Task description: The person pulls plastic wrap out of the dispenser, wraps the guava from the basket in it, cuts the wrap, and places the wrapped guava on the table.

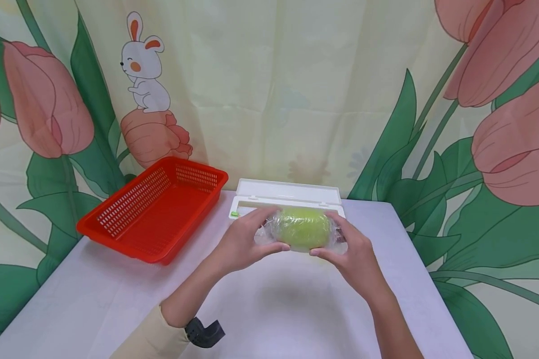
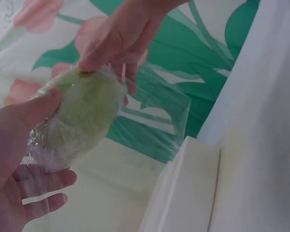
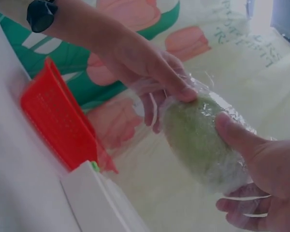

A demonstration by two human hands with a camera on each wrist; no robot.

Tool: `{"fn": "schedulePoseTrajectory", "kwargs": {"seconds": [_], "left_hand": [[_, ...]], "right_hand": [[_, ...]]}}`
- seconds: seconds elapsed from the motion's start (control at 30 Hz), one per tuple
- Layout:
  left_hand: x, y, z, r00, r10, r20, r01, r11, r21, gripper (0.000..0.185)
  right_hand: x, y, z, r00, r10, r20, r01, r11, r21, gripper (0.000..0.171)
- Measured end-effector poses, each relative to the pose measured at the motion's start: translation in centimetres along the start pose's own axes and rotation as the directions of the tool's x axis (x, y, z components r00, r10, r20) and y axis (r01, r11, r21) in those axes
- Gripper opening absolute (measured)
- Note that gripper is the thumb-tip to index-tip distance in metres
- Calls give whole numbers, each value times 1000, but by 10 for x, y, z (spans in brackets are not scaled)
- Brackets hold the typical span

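Note:
An oval green fruit, much like a mango (image 1: 302, 228), is wrapped in clear cling film and held up above the table. My left hand (image 1: 247, 242) grips its left end, thumb in front and fingers behind. The right hand (image 1: 352, 254) holds the opposite end in the same manner. Loose film trails off the fruit's end in the left wrist view, near the right hand's fingers. Behind the fruit lies a long white cling film box (image 1: 292, 192), its lid raised and a small green slider (image 1: 234, 214) at its left end. The fruit hides part of that box.
A red plastic basket (image 1: 161, 249) with perforated sides stands at the table's left. White cloth covers the table (image 1: 287, 319). A curtain (image 1: 314, 99) printed with tulips and a rabbit hangs behind the table's back edge.

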State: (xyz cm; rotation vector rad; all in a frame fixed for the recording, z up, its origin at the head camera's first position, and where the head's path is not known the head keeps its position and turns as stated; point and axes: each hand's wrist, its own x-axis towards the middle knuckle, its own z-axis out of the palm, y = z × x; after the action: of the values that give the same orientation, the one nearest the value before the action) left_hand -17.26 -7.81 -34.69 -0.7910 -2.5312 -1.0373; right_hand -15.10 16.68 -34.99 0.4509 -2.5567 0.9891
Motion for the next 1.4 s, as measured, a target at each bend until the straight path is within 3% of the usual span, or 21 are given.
{"fn": "schedulePoseTrajectory", "kwargs": {"seconds": [0.13, 0.47, 0.67, 0.8, 0.93, 1.07, 1.2, 1.33, 1.4], "left_hand": [[-8, -6, 9, 996, -72, 42, 73, 997, -24, 65], [-19, -28, 32, 970, -181, 162, 197, 976, -90, 51], [-21, -44, 47, 939, -254, 230, 282, 955, -96, 51], [-22, -52, 55, 928, -293, 232, 312, 949, -48, 62], [-22, -56, 62, 945, -265, 189, 269, 963, 7, 75], [-19, -59, 68, 970, -134, 203, 131, 991, 25, 91], [-17, -62, 77, 967, -76, 243, 59, 995, 76, 91], [-14, -67, 80, 961, -89, 262, 68, 994, 88, 80], [-12, -71, 81, 957, -96, 272, 77, 994, 80, 78]], "right_hand": [[-3, 5, 7, 999, 15, 50, -15, 1000, 0, 86], [-12, 18, 33, 991, -81, 110, 80, 997, 8, 90], [-14, 31, 50, 983, -30, 183, 29, 1000, 9, 79], [-14, 38, 57, 975, 14, 223, -17, 1000, 11, 76], [-13, 44, 62, 972, 24, 234, -28, 999, 15, 75], [-11, 52, 66, 970, 14, 242, -20, 1000, 21, 75], [-6, 59, 72, 957, 54, 284, -78, 994, 74, 72], [-3, 63, 79, 943, 116, 313, -155, 983, 101, 68], [-3, 65, 82, 949, 114, 294, -147, 985, 93, 67]]}}
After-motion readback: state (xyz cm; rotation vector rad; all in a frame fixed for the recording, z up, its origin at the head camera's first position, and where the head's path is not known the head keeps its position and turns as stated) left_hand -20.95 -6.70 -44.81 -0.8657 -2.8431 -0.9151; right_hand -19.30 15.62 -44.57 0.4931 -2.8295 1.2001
